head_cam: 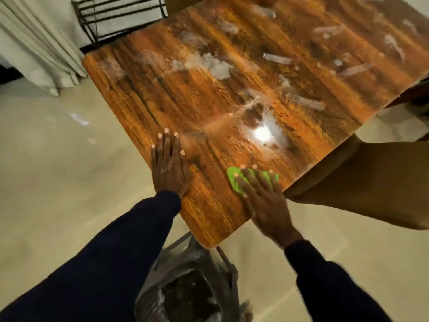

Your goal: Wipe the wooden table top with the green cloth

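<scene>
Far left: pale curtain (34, 43) hanging to the tiled floor (58, 170), w/ a dark metal rack (116, 15) just behind the table's far-left corner.

L hand (169, 168), in a dark sleeve, lies flat on the wooden table top (162, 89) near its left edge. Fingers straight and close together, holding nothing.

Table top has white smears (209, 63) across the middle and far side, plus a bright lamp glare (262, 133).

Under the near corner sits a clear plastic bag (192, 263), mouth open. Inside is a dark mass w/ white bits; can't tell what it is.

Green cloth (233, 180) lies bunched on the table by the near-right edge. R hand (264, 201) is on top of it, fingers straight and spread, pressing it down, not curled round it.

Right of the table: a plain brown surface (371, 182), touching or just beside the edge; can't tell which.
</scene>
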